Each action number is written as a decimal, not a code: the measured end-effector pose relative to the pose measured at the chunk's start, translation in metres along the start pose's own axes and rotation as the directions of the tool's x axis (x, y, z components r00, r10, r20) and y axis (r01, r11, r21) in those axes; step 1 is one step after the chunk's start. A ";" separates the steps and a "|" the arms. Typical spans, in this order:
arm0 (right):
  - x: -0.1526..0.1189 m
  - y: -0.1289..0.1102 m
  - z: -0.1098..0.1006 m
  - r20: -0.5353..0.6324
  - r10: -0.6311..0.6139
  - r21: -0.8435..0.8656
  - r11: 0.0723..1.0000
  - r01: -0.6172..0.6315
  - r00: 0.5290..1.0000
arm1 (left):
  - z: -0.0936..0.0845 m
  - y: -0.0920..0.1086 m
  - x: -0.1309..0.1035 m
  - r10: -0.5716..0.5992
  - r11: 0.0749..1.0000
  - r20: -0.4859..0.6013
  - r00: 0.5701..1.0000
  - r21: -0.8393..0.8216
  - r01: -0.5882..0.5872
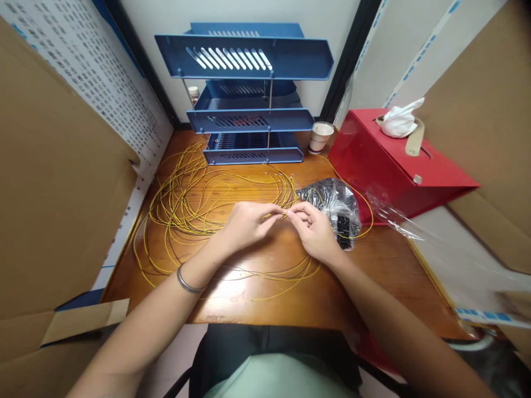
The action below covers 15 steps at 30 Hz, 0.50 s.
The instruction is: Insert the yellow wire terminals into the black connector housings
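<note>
Fingertip to fingertip, my left hand and my right hand meet above the middle of the table, both closed in a pinch. Between them is a thin yellow wire, mostly hidden by the fingers. A loose tangle of yellow and dark wires spreads to the left and behind my left hand. Several wire ends with small tips stand up just beyond the fingers. Right beside my right hand lies a clear plastic bag with black parts inside. More wire loops run under my wrists.
A blue tiered file tray stands at the back of the wooden table. To its right is a paper cup. A red tissue box sits at the right, with clear film by it. Cardboard walls the left side.
</note>
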State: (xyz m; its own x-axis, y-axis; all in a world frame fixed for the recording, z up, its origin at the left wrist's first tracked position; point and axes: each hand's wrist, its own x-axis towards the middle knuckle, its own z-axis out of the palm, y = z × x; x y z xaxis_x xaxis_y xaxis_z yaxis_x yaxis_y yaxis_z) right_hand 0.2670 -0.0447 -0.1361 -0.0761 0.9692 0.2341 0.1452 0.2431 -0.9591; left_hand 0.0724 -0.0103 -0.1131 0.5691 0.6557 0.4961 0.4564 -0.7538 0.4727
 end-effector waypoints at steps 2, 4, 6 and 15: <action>0.000 -0.001 0.000 0.001 0.000 -0.001 1.000 0.000 1.000 | 0.000 -0.001 0.000 0.010 1.000 -0.015 1.000 0.005 -0.010; 0.000 -0.001 0.000 0.005 -0.003 -0.013 1.000 0.003 1.000 | 0.000 -0.001 -0.001 0.012 1.000 -0.014 1.000 0.012 -0.012; -0.001 0.002 0.000 0.008 -0.014 -0.039 0.999 0.015 1.000 | 0.001 -0.001 -0.001 0.003 1.000 -0.006 1.000 0.020 -0.003; -0.006 -0.067 -0.033 -0.174 -0.426 -0.488 0.820 0.299 0.888 | -0.001 -0.001 0.000 0.014 0.997 -0.008 1.000 0.079 -0.014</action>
State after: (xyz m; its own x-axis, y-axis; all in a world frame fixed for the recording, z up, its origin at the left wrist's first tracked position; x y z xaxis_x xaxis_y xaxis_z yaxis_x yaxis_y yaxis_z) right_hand 0.2903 -0.0655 -0.0677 0.0418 0.7636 0.6443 0.5775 0.5078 -0.6392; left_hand 0.0708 -0.0095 -0.1134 0.5702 0.6453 0.5084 0.5013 -0.7636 0.4069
